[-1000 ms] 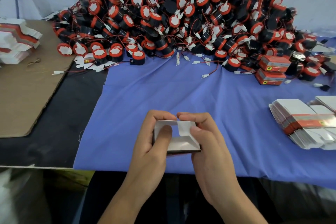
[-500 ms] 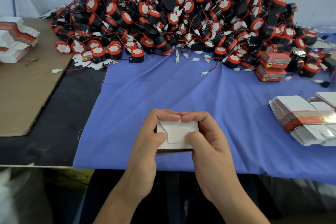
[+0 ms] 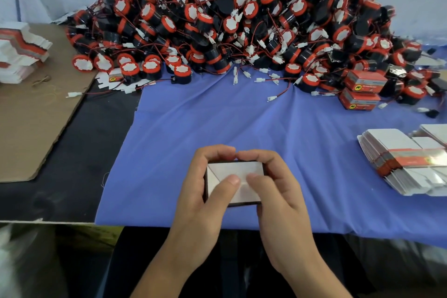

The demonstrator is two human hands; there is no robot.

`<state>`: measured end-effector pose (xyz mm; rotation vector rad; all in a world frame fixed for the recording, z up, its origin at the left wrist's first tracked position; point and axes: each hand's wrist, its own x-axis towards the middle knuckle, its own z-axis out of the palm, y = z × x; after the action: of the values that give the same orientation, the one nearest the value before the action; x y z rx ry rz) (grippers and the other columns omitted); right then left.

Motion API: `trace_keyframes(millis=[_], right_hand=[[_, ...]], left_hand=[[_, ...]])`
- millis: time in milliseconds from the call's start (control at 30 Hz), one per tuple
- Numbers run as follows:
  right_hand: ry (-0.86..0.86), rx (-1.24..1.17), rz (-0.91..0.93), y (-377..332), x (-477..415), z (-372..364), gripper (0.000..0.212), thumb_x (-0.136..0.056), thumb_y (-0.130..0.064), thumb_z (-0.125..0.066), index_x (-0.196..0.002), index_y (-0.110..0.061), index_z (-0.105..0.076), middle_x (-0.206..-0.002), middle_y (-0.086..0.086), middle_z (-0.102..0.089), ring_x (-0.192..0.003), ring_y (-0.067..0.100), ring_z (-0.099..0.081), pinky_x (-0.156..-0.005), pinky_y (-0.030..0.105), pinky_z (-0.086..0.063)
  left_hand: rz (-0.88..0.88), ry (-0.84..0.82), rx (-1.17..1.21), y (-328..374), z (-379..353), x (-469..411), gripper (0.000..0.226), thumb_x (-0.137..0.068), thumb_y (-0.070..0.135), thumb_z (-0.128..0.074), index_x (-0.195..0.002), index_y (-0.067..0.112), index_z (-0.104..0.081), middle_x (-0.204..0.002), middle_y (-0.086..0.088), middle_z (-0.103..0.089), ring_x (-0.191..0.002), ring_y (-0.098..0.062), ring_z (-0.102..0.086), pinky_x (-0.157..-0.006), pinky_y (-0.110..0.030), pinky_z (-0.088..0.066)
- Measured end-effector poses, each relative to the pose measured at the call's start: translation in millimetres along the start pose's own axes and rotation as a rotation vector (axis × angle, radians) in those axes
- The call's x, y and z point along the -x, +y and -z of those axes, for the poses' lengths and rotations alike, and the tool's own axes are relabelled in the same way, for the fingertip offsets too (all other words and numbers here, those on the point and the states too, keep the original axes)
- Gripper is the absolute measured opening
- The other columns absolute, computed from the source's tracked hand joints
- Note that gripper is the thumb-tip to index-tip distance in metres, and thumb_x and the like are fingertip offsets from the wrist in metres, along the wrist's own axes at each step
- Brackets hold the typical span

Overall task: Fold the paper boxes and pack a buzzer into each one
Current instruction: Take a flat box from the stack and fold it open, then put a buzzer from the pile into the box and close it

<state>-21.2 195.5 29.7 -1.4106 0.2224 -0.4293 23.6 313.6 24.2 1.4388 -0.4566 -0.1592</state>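
while left grip (image 3: 200, 193) and right grip (image 3: 281, 197) hold paper box (image 3: 233, 169), long axis left-right.

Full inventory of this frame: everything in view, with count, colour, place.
buzzers: too many to count, black with red rims and white labels, heaped at the far side of the table
closed boxes: two, red-orange, at the pile's right foot
paper box: one, white flaps showing, held over the cloth's near edge
right stack of flat boxes: one, white with an orange band, right on the cloth
left stack of flat boxes: one, white and red, far left on the cardboard
cardboard: one sheet, brown, left
cloth: one, blue, centre
table: one, black top
left hand: grips the paper box
right hand: grips the paper box
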Motion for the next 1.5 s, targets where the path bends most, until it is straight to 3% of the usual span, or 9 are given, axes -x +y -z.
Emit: trace_keyframes(millis=[167, 333, 567, 733, 900, 1067, 1167, 1300, 1500], right_hand=[[0.109, -0.004, 0.052, -3.0, -1.8, 3.3, 0.02, -0.092, -0.026, -0.054, -0.087, -0.022, -0.073, -0.091, 0.0, -0.075, -0.087, 0.015, -0.067, -0.077, 0.028, -0.051], [0.186, 0.044, 0.042, -6.6, -1.5, 11.0, 0.051, -0.094, -0.051, -0.039, -0.085, -0.014, -0.073, -0.086, 0.01, -0.074, -0.08, 0.04, -0.069, -0.067, 0.05, -0.054], [0.082, 0.042, 0.163, -10.5, 2.1, 9.3, 0.045, -0.1, -0.041, -0.039, -0.088, -0.018, -0.075, -0.086, 0.003, -0.075, -0.077, 0.01, -0.07, -0.071, 0.017, -0.053], [-0.126, 0.269, -0.087, -21.9, -7.3, 29.8, 0.046, -0.081, -0.046, -0.074, -0.125, -0.043, -0.062, -0.125, -0.007, -0.063, -0.116, 0.012, -0.061, -0.094, 0.018, -0.049], [-0.282, 0.207, -0.115, -17.8, -18.1, 59.0, 0.06, -0.085, -0.009, -0.073, -0.142, -0.014, -0.054, -0.127, 0.007, -0.071, -0.122, 0.026, -0.065, -0.111, 0.048, -0.047], [-0.291, 0.164, -0.08, 11.9, -31.0, 73.0, 0.048, -0.086, -0.001, -0.068, -0.128, -0.02, -0.056, -0.12, -0.006, -0.072, -0.119, 0.015, -0.065, -0.098, 0.029, -0.054], [-0.252, 0.479, -0.037, 34.8, -40.6, 76.4, 0.045, -0.081, -0.013, -0.074, -0.114, -0.039, -0.058, -0.11, -0.018, -0.069, -0.11, 0.005, -0.065, -0.093, 0.024, -0.049], [-0.269, 0.817, -0.087, 62.2, -42.1, 80.4, 0.054, -0.086, -0.03, -0.079, -0.132, -0.04, -0.051, -0.129, -0.028, -0.061, -0.139, 0.016, -0.048, -0.121, 0.02, -0.014], [-0.431, 0.631, -0.154, 51.2, -43.2, 104.5, 0.093, -0.075, -0.056, -0.081, -0.154, -0.05, -0.031, -0.154, -0.034, -0.04, -0.148, -0.008, -0.027, -0.124, 0.032, -0.018]], left_hand=[[0.226, -0.221, -0.026, 2.6, 10.6, -7.8, 0.051, -0.08, 0.045, -0.063, -0.129, 0.054, -0.054, -0.128, 0.012, -0.063, -0.124, -0.006, -0.06, -0.095, -0.027, -0.05], [0.415, -0.482, 0.034, 10.9, 26.4, -18.9, 0.068, -0.076, 0.037, -0.078, -0.136, 0.054, -0.051, -0.1, -0.009, -0.07, -0.099, -0.018, -0.07, -0.094, -0.029, -0.049], [0.461, -0.631, 0.158, 16.7, 31.7, -23.5, 0.091, -0.072, 0.015, -0.085, -0.147, 0.05, -0.047, -0.104, -0.025, -0.064, -0.099, -0.035, -0.063, -0.098, -0.044, -0.052], [0.052, -0.484, -0.466, 21.0, 30.0, -21.1, 0.107, -0.077, 0.026, -0.087, -0.145, 0.075, -0.02, -0.128, 0.025, -0.054, -0.118, 0.006, -0.053, -0.094, -0.027, -0.053], [-0.489, -0.258, -0.897, 6.0, 14.6, -18.5, 0.112, -0.069, 0.047, -0.087, -0.157, 0.057, -0.018, -0.153, 0.042, -0.01, -0.141, 0.009, -0.007, -0.111, -0.039, -0.04], [-0.018, -0.041, -0.168, -26.6, 20.9, -28.7, 0.117, -0.07, 0.046, -0.092, -0.16, 0.048, -0.017, -0.153, 0.022, -0.048, -0.143, -0.002, -0.045, -0.117, -0.029, -0.041], [0.108, -0.155, -0.263, -52.6, 26.8, -36.6, 0.1, -0.074, 0.025, -0.093, -0.155, 0.038, -0.037, -0.131, 0.018, -0.068, -0.128, -0.001, -0.059, -0.11, -0.023, -0.046], [0.231, -0.243, -0.304, -73.3, 28.3, -33.8, 0.062, -0.087, 0.001, -0.08, -0.134, 0.034, -0.057, -0.131, 0.021, -0.068, -0.126, -0.001, -0.062, -0.111, -0.032, -0.049], [0.366, -0.339, -0.109, -77.1, 39.3, -35.5, 0.093, -0.069, 0.005, -0.094, -0.145, 0.03, -0.048, -0.141, 0.022, -0.061, -0.134, 0.003, -0.053, -0.106, -0.015, -0.046]])
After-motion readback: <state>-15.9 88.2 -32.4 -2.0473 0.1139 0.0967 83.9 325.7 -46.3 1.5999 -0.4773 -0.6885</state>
